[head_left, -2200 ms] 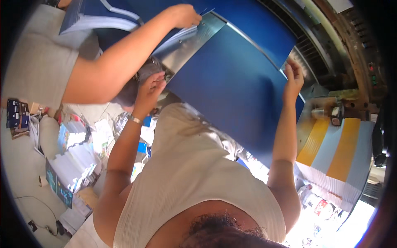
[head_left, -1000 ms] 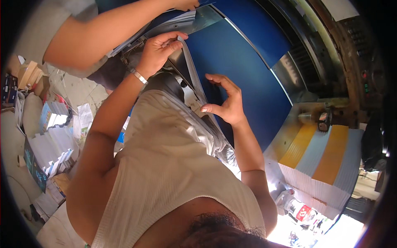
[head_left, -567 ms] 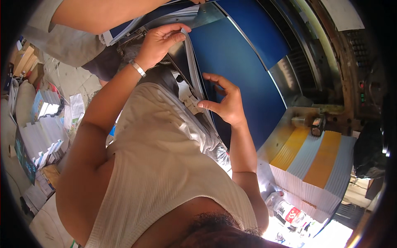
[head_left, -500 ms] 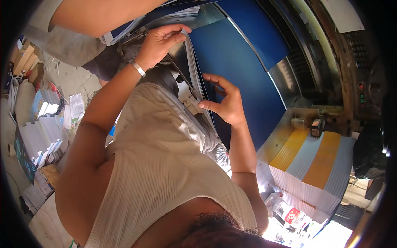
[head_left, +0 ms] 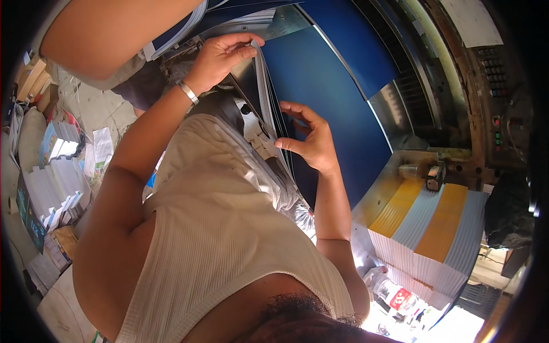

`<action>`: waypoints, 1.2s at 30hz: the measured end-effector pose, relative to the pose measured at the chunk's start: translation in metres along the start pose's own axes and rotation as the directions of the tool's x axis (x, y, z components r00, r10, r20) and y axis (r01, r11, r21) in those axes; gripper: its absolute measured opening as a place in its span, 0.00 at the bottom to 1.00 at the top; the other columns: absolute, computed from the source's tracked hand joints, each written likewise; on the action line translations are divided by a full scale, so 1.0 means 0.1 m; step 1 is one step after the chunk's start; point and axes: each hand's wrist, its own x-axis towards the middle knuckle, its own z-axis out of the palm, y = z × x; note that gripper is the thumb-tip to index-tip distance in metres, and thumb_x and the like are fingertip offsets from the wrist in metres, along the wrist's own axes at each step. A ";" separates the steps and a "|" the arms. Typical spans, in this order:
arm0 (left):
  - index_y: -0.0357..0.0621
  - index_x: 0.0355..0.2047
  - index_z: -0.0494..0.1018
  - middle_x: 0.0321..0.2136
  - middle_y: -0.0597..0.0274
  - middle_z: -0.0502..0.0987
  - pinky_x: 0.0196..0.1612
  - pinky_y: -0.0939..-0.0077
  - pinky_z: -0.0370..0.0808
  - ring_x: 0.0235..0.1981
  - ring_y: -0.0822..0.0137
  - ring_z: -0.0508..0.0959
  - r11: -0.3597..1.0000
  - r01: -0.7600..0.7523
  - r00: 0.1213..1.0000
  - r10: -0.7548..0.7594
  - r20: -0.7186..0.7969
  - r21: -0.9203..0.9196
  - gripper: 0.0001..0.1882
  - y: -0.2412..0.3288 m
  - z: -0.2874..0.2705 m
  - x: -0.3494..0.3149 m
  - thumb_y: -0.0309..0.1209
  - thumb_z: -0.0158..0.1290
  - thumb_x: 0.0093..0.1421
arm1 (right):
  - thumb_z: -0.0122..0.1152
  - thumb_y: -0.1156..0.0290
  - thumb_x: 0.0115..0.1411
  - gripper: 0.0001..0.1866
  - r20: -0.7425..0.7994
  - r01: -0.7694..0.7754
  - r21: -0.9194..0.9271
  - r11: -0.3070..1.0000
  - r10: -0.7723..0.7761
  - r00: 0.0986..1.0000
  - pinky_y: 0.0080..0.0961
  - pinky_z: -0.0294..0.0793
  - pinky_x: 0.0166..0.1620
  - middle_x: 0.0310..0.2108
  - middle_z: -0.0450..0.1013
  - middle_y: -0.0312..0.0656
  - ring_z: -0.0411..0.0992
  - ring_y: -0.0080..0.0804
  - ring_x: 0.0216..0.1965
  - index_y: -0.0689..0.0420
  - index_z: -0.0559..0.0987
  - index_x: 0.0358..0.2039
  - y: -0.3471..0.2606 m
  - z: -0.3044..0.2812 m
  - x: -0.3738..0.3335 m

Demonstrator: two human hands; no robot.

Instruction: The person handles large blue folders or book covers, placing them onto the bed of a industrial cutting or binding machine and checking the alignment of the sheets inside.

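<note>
Our left thumb and forefinger are pinched together on the upper corner of a blue-covered paper stack (head_left: 329, 86), the left hand (head_left: 216, 62) raised at its near edge. On our right hand (head_left: 316, 142) the thumb and forefinger stand spread in a C along that same edge; whether their tips press on it, we cannot tell.

The stack lies in front of us, its long axis slanting from upper left to lower right. The pinched corner points to the upper left; the pale page edges face us, bowed, with thin dark gaps between the layers.

Outward from there, a silvery band (head_left: 194, 91) circles our left wrist. A narrow metal strip (head_left: 341, 57) runs along the stack's far side, with a second blue sheet (head_left: 357, 48) beyond it. To the right we see a yellow-and-grey banded paper pile (head_left: 432, 223) and a clear plastic bottle (head_left: 394, 292); at upper left, a co-worker's bare arm (head_left: 114, 34).
</note>
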 end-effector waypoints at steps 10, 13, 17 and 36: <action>0.37 0.54 0.78 0.51 0.62 0.82 0.60 0.73 0.72 0.54 0.72 0.77 1.000 -0.022 1.000 0.022 0.011 -0.014 0.14 -0.02 -0.03 0.00 0.25 0.56 0.70 | 0.85 0.70 0.43 0.48 -0.009 -0.031 0.012 0.999 0.031 0.999 0.58 0.66 0.66 0.59 0.77 0.47 0.71 0.46 0.65 0.53 0.72 0.66 0.00 -0.01 0.03; 0.38 0.54 0.78 0.51 0.62 0.82 0.60 0.73 0.73 0.54 0.71 0.77 1.000 -0.013 1.000 0.013 0.013 -0.012 0.13 0.00 -0.03 0.01 0.25 0.56 0.70 | 0.85 0.70 0.43 0.50 0.003 -0.042 0.065 0.997 0.042 0.999 0.59 0.64 0.67 0.59 0.76 0.47 0.70 0.48 0.66 0.52 0.70 0.67 0.02 -0.03 0.04; 0.38 0.54 0.78 0.51 0.61 0.82 0.61 0.73 0.73 0.55 0.71 0.78 1.000 -0.005 1.000 0.005 0.022 -0.013 0.13 -0.02 -0.05 0.02 0.25 0.57 0.70 | 0.85 0.70 0.42 0.51 0.006 -0.060 0.078 0.995 0.060 0.998 0.61 0.63 0.68 0.60 0.76 0.48 0.68 0.49 0.66 0.51 0.69 0.68 0.01 -0.03 0.04; 0.40 0.54 0.80 0.48 0.65 0.83 0.56 0.76 0.78 0.48 0.73 0.81 0.972 0.032 0.971 -0.085 0.224 0.232 0.15 0.10 -0.24 0.15 0.24 0.60 0.66 | 0.56 0.84 0.51 0.14 -0.015 0.397 -0.156 0.904 -0.404 0.915 0.30 0.71 0.42 0.37 0.75 0.46 0.74 0.41 0.37 0.62 0.78 0.40 0.14 -0.09 0.07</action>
